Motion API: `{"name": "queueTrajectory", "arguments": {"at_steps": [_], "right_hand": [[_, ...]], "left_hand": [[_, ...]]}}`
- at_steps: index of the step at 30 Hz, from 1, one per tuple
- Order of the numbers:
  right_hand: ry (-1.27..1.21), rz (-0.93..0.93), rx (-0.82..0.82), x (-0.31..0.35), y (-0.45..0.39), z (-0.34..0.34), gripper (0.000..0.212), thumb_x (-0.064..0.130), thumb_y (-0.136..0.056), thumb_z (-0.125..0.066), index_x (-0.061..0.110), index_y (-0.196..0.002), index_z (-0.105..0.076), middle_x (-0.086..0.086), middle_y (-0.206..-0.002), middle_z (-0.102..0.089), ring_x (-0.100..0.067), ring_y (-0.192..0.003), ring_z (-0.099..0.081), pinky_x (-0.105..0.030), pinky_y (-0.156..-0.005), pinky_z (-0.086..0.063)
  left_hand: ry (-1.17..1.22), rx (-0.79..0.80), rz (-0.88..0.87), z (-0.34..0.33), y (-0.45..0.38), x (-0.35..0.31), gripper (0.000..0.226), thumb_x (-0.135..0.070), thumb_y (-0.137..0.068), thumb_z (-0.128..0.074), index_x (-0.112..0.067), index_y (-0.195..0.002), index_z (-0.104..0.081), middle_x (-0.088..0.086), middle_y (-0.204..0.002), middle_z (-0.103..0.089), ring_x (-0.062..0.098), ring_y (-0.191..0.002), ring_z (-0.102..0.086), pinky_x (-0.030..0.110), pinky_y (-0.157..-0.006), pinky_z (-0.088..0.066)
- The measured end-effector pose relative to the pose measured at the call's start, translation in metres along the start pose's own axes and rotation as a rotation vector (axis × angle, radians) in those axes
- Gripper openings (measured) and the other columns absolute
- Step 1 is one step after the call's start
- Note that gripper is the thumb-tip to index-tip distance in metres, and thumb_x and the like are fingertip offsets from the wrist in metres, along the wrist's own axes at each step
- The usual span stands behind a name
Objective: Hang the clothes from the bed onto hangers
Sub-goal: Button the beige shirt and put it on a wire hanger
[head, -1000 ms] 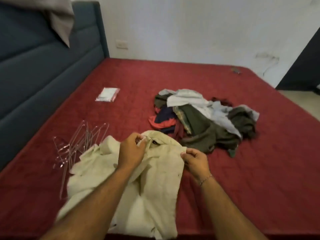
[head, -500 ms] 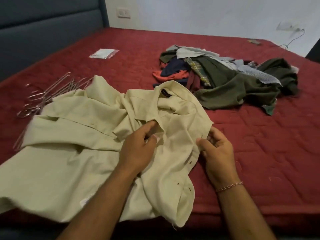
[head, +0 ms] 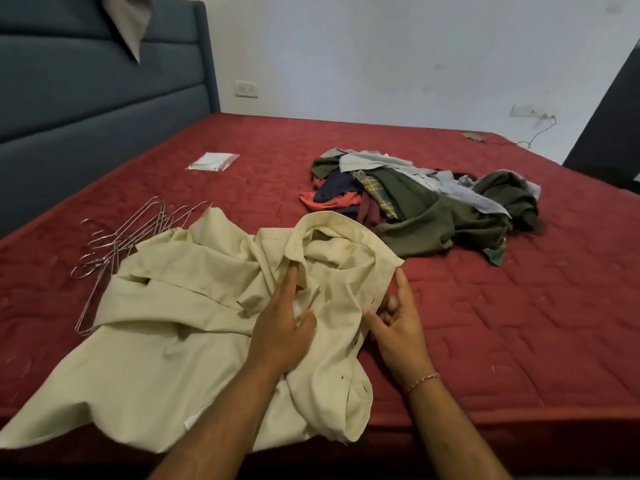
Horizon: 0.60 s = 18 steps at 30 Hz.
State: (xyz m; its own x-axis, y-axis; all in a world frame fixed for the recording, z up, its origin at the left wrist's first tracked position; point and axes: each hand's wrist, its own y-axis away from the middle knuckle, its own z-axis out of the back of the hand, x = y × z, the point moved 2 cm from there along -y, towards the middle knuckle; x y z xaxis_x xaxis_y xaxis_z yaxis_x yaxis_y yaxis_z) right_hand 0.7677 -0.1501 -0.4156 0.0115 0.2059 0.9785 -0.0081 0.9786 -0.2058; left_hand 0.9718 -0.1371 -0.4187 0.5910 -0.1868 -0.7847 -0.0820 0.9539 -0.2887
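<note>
A cream shirt (head: 180, 327) lies spread on the red bed (head: 519, 323) near its front edge, collar pointing away from me. My left hand (head: 282, 327) rests flat on the shirt's chest, fingers straight and reaching up to the collar flap. My right hand (head: 398, 323) pinches the shirt's right front edge between thumb and curled fingers, with the index finger stretched toward the shoulder corner. Several wire hangers (head: 114, 244) lie in a bunch at the left, partly under the shirt's sleeve. A pile of mixed clothes (head: 433, 206) sits further back, right of centre.
A blue padded headboard (head: 86, 98) rises at the left with a beige cloth (head: 130, 19) draped over its top. A small plastic packet (head: 213, 161) lies at the back left of the mattress. White wall behind; dark opening at far right.
The camera has lifted, so the headboard and wall show again. My left hand has flattened on the shirt below the collar; my right hand has stayed at the shirt's right edge.
</note>
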Motion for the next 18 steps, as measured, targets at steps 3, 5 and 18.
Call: {"name": "queueTrajectory", "arguments": {"at_steps": [3,5,18], "right_hand": [[-0.047,0.004,-0.016,-0.003,-0.005,-0.001,0.047,-0.002,-0.098,-0.063,0.021,-0.138,-0.058,0.001,-0.124,-0.073,-0.014,-0.113,-0.069,-0.035,-0.094,-0.058],[-0.041,0.001,-0.054,-0.005,-0.007,0.000,0.022,0.001,-0.100,-0.061,0.015,-0.115,-0.070,0.002,-0.102,-0.076,-0.008,-0.089,-0.070,-0.029,-0.074,-0.057],[0.125,0.214,-0.228,0.041,-0.029,-0.042,0.020,0.023,-0.094,-0.066,0.013,-0.077,-0.067,-0.005,-0.073,-0.066,-0.020,-0.069,-0.061,-0.048,-0.066,-0.057]], "left_hand": [[-0.001,-0.066,-0.015,-0.005,-0.007,0.007,0.050,-0.020,-0.095,-0.061,-0.039,-0.139,-0.047,-0.021,-0.128,-0.062,0.008,-0.117,-0.062,0.033,-0.092,-0.053],[0.034,-0.130,0.050,-0.005,-0.009,0.009,0.061,-0.020,-0.098,-0.061,-0.033,-0.154,-0.040,-0.021,-0.124,-0.062,0.004,-0.113,-0.059,0.024,-0.095,-0.049],[-0.449,0.205,-0.306,0.010,-0.067,-0.060,0.021,-0.045,-0.099,-0.052,-0.037,-0.114,-0.064,-0.013,-0.103,-0.070,0.014,-0.095,-0.068,0.033,-0.075,-0.052]]}}
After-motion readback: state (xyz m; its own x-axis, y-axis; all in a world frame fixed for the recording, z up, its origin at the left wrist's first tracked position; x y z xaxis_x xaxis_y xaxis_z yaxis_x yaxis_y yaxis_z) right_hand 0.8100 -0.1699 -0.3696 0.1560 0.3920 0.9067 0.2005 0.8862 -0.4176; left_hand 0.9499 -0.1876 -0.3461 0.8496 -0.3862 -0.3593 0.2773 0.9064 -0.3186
